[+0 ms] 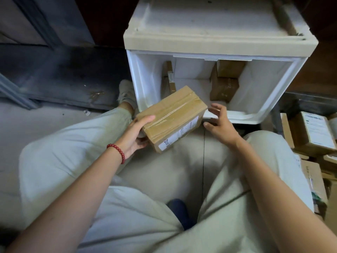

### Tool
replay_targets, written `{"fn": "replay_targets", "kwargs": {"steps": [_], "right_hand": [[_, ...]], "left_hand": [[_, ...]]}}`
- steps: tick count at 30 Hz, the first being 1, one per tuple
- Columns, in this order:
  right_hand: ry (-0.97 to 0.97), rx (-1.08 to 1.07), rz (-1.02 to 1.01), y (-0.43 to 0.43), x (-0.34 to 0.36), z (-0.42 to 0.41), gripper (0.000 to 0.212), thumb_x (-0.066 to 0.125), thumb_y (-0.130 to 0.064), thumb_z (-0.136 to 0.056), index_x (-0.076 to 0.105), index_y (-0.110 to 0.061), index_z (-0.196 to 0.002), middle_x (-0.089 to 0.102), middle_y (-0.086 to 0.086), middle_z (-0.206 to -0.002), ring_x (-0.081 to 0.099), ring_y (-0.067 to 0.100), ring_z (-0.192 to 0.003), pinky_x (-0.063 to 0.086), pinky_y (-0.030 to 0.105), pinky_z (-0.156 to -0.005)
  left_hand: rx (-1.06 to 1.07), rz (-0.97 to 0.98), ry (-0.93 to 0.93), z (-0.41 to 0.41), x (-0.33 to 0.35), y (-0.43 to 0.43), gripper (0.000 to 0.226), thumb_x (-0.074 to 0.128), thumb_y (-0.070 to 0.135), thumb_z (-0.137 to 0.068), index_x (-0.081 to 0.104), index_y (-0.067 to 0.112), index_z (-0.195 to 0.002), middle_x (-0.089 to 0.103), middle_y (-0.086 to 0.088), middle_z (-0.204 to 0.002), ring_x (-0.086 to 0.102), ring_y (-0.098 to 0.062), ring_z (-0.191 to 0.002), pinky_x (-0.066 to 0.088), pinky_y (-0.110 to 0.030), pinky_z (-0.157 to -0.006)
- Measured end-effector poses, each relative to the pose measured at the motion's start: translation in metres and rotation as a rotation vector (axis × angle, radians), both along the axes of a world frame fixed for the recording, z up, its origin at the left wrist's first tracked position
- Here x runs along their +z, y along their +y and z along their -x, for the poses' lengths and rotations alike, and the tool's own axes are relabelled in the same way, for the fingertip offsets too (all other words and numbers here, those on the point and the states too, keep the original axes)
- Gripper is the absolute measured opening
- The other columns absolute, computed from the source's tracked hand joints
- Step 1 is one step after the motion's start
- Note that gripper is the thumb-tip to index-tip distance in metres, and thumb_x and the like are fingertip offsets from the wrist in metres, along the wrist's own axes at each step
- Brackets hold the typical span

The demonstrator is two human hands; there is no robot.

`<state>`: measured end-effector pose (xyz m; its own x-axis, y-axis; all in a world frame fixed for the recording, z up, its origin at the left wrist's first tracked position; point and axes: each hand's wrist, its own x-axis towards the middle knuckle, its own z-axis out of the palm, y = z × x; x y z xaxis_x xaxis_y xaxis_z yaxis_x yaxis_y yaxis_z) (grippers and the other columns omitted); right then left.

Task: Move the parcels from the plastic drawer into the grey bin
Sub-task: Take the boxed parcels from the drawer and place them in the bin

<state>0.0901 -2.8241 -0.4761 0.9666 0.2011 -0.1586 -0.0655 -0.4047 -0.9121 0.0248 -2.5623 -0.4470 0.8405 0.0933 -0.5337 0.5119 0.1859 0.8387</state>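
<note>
Parcel [171, 119], centre of frame: a brown cardboard box sealed lengthwise with clear tape, with a white label on its near side. It is held in the air above my knees, just in front of the plastic drawer [264, 114].

My left hand [136, 132] grips its lower-left corner, thumb on the taped top and fingers curled beneath. My right hand [220, 123] is just beside the opposite end, fingers loosely spread and holding nothing.

Handling, as I judge it: stiff, square-edged, and light enough to hang from one corner grip. The tape looks slick, so bare cardboard at the short ends is the better hold, one hand at each.

The drawer stands pulled out at upper centre. In it are a slim parcel [169, 77] on edge at the left and two stacked boxes [225, 83] at the back right, so the task is unfinished.

At the right edge, more labelled parcels [315, 132] lie below a dark rim [310, 99]. This is probably the grey bin, though the frame cuts it off and I cannot be sure.

Surface and room: a pale floor [45, 115] lies under me, with a dark scuffed panel [73, 75] at upper left. I am low to the floor with my knees apart. The way from my lap to the right edge looks short and unobstructed, past my right knee.
</note>
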Motion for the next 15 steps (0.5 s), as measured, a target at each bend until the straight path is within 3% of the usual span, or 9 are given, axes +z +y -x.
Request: {"fn": "replay_targets", "kwargs": {"steps": [3,8,12,15], "right_hand": [[0.071,0.080,0.001,0.010,0.001,0.008,0.047,0.054,-0.009,-0.096,0.035,-0.014,-0.138,0.053,0.006,-0.135,0.052,0.022,-0.125,0.039,0.043,-0.109],[0.084,0.059,0.033,0.020,0.004,0.012,0.039,0.046,-0.012,-0.100,0.038,-0.012,-0.138,0.056,0.004,-0.129,0.053,0.018,-0.121,0.040,0.034,-0.106],[0.096,0.080,0.041,0.020,0.007,0.016,0.040,0.046,-0.012,-0.100,0.036,-0.011,-0.138,0.055,0.001,-0.124,0.053,0.015,-0.115,0.042,0.032,-0.103],[0.090,0.081,0.064,0.019,0.006,0.016,0.040,0.046,-0.014,-0.100,0.035,-0.012,-0.139,0.054,0.000,-0.123,0.053,0.014,-0.115,0.041,0.032,-0.103]], "left_hand": [[-0.077,-0.039,0.010,0.011,0.003,0.009,0.062,0.072,0.054,-0.069,0.053,0.035,-0.125,0.064,0.009,-0.120,0.061,-0.021,-0.114,0.049,-0.043,-0.095],[-0.092,-0.023,-0.015,0.021,0.002,0.010,0.070,0.059,0.068,-0.069,0.046,0.041,-0.132,0.054,0.015,-0.133,0.061,-0.020,-0.114,0.051,-0.035,-0.082],[0.003,-0.031,-0.082,0.020,-0.002,0.010,0.070,0.059,0.068,-0.071,0.043,0.037,-0.132,0.056,0.010,-0.131,0.061,-0.014,-0.106,0.053,-0.034,-0.077],[0.072,-0.065,-0.126,0.022,-0.004,0.007,0.061,0.063,0.067,-0.073,0.043,0.036,-0.121,0.060,0.009,-0.123,0.064,-0.020,-0.107,0.053,-0.038,-0.083]]}}
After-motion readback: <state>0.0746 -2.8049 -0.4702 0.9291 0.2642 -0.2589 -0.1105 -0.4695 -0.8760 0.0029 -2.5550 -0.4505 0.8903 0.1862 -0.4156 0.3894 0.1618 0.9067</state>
